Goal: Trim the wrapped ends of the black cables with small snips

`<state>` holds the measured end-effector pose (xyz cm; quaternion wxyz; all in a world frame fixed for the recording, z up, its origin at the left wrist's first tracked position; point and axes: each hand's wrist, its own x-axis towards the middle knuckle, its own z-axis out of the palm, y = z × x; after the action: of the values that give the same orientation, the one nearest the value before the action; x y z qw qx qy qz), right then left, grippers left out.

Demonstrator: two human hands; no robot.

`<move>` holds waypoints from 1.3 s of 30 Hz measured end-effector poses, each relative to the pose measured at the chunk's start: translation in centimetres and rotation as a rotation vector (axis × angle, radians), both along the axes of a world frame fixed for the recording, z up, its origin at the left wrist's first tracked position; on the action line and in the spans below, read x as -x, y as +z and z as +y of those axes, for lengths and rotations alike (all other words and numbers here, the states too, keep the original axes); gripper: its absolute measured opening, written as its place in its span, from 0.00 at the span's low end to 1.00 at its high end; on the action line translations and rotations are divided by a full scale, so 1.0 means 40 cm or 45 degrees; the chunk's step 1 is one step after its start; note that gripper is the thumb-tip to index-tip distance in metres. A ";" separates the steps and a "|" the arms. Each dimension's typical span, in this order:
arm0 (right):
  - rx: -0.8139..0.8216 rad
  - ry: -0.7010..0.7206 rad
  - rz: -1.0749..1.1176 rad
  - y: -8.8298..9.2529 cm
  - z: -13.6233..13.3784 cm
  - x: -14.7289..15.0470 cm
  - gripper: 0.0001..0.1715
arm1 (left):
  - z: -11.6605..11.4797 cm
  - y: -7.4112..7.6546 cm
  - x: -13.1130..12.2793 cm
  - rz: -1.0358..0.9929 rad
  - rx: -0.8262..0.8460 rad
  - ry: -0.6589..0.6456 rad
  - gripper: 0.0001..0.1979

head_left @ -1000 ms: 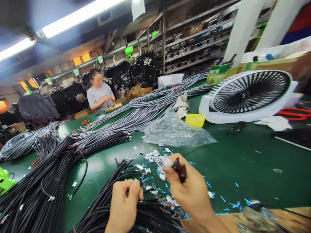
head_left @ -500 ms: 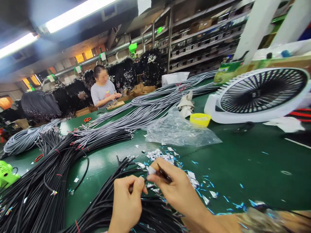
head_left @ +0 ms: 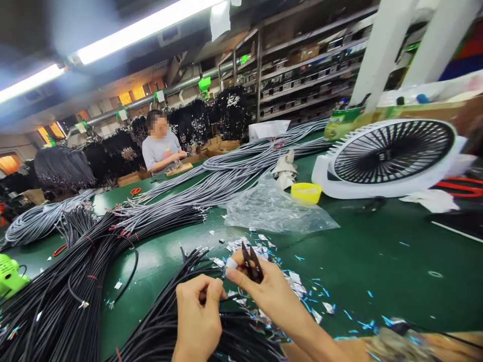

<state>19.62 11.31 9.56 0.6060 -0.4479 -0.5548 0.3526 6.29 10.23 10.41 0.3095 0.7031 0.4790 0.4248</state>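
Right fingers point(head_left: 238, 277) are cradling dark, two-bladed metal snips point(head_left: 247, 259), now spreading, likely idling. Left fingers point(head_left: 216, 291) are pinching, contents hidden.

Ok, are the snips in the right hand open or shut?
Open: the snips in the right hand show two dark blades standing apart, with a gap between their tips.

Left hand point(head_left: 199, 314) bare; right hand point(head_left: 266, 289) with white fingertip wrap point(head_left: 231, 263); forearm point(head_left: 315, 332) bare.
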 end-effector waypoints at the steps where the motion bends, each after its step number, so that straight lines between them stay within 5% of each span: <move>1: 0.011 0.007 0.004 -0.002 0.000 -0.001 0.16 | 0.000 -0.003 0.000 0.037 -0.046 0.000 0.23; 8: 0.118 0.093 0.140 0.017 -0.005 -0.008 0.21 | 0.015 -0.001 0.008 0.183 -0.333 0.007 0.15; 14: 0.423 0.505 0.366 0.003 -0.015 0.007 0.29 | 0.016 0.010 0.017 0.063 -0.571 -0.039 0.07; 18: 0.034 0.068 0.115 -0.006 -0.015 0.015 0.27 | 0.009 -0.005 0.015 0.078 -0.682 0.083 0.06; 20: -0.003 0.060 0.142 -0.013 -0.016 0.019 0.27 | 0.009 -0.008 0.013 0.081 -0.574 0.100 0.07; 24: 0.075 0.382 0.278 -0.020 -0.027 0.022 0.26 | 0.008 0.007 0.013 0.028 -0.152 -0.051 0.20; 29: -0.469 -0.237 -0.178 -0.008 -0.036 0.011 0.20 | 0.000 0.023 0.017 -0.043 0.233 -0.179 0.31; 33: -0.334 -0.561 0.107 -0.016 -0.024 -0.005 0.17 | 0.001 0.017 0.020 -0.163 0.453 -0.208 0.32; 39: -0.349 -0.043 -0.197 0.004 -0.026 0.001 0.22 | 0.003 0.021 0.021 -0.195 0.484 -0.179 0.32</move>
<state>19.59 10.28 9.71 0.6225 -0.3962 -0.6353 0.2278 5.44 10.37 11.26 0.5009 0.6292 0.4756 0.3563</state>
